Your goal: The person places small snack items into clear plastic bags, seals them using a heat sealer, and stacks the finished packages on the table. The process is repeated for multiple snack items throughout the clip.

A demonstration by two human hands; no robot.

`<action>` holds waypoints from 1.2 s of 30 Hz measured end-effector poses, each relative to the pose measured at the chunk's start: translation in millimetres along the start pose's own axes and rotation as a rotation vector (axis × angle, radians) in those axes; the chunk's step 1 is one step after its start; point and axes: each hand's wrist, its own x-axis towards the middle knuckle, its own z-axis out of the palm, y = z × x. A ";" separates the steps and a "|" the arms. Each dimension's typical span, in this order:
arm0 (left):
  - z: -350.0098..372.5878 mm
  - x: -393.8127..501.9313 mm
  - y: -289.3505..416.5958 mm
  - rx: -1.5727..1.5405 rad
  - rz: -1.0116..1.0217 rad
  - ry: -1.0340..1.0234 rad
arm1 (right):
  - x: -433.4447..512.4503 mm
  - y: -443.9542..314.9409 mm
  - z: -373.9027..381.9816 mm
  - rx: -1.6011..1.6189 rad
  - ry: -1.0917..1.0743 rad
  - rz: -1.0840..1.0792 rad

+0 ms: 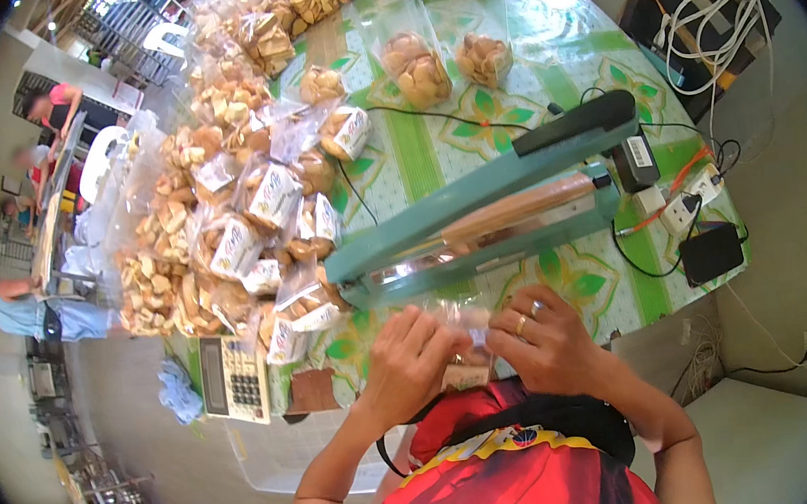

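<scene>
At the table's near edge, my left hand (410,357) and my right hand (541,337) pinch the two sides of a clear plastic bag (466,320). Part of the bag hangs between them; its contents are mostly hidden. Just beyond my hands lies a green impulse heat sealer (465,199), its long arm with a black handle raised and a brown strip along its base. To the left is a heap of clear bags of sliced bread (236,246), several with white printed labels. Farther back, filled bags of round biscuits (415,69) stand upright.
A desk calculator (235,382) and a blue cloth (179,391) lie at the left edge. At right are a power strip (691,198), black adapters (711,254) and cables. A clear plastic bin (270,457) sits below the table. People (25,306) are at far left.
</scene>
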 end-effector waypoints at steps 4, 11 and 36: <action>-64.8 25.6 -18.2 -0.090 -0.024 0.091 | 5.9 11.2 -27.2 0.176 0.045 0.183; -97.2 103.1 -100.3 -0.102 -0.282 0.391 | 3.8 41.7 1.1 0.404 -0.075 0.433; -3.1 273.2 -203.5 -0.085 -0.167 0.143 | -14.8 54.1 13.7 0.426 -0.427 0.454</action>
